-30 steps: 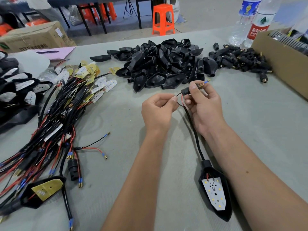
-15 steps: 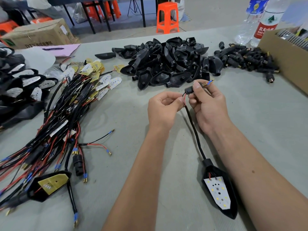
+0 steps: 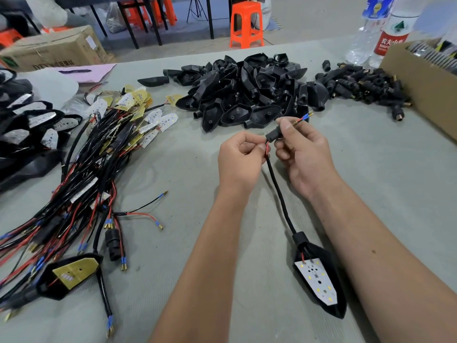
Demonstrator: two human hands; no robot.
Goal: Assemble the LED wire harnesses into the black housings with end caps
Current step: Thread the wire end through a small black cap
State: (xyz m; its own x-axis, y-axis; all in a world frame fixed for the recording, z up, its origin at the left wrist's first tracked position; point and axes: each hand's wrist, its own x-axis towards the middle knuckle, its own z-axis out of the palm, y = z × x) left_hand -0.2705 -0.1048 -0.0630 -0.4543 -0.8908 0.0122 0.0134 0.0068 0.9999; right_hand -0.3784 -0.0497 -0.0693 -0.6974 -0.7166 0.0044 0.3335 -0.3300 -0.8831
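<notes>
My right hand (image 3: 303, 154) pinches a small black end cap (image 3: 272, 136) threaded on the harness wires; red and blue-tipped wire ends (image 3: 305, 117) stick out past my thumb. My left hand (image 3: 238, 159) pinches the red wire just below the cap, at the top of the black sleeved cable (image 3: 278, 186). That cable runs down to a black housing (image 3: 332, 305) lying on the table with a white LED board (image 3: 317, 280) seated in it.
A heap of empty black housings (image 3: 247, 95) lies ahead, loose end caps (image 3: 366, 87) to its right beside a cardboard box (image 3: 425, 90) and two bottles (image 3: 388, 33). A tangle of LED harnesses (image 3: 81, 174) covers the left; finished housings (image 3: 27, 127) sit far left.
Both hands have stayed together over the cap and wire with only slight finger shifts. The view has drifted a little; the housing on the table has not moved.
</notes>
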